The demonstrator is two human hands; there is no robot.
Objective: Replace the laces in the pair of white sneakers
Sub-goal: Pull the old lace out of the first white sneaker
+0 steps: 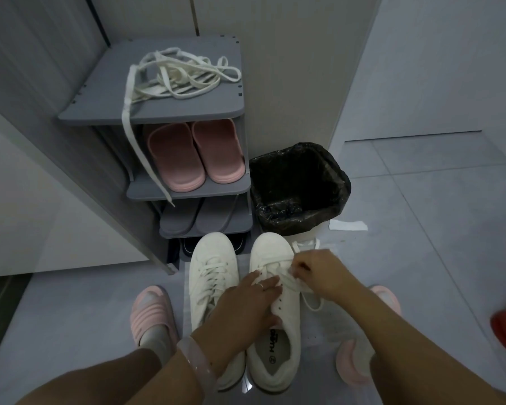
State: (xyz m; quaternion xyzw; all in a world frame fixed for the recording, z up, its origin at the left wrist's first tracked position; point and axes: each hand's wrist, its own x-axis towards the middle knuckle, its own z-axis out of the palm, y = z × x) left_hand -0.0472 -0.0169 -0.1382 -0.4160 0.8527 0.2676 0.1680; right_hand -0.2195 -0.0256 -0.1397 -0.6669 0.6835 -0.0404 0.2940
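Sneakers, white, pair, side by side on floor at 6 o'clock: left sneaker [214, 276] laced; right sneaker [275, 299] part-unlaced, insole printed "HUANQIU". Left hand [246, 305] lies flat-fingered on its tongue; right hand [316, 273] pinches its lace [310, 296]. Spare laces [176, 76] on grey rack [100, 112], 11 o'clock. Lined bin [300, 187], 12 o'clock.
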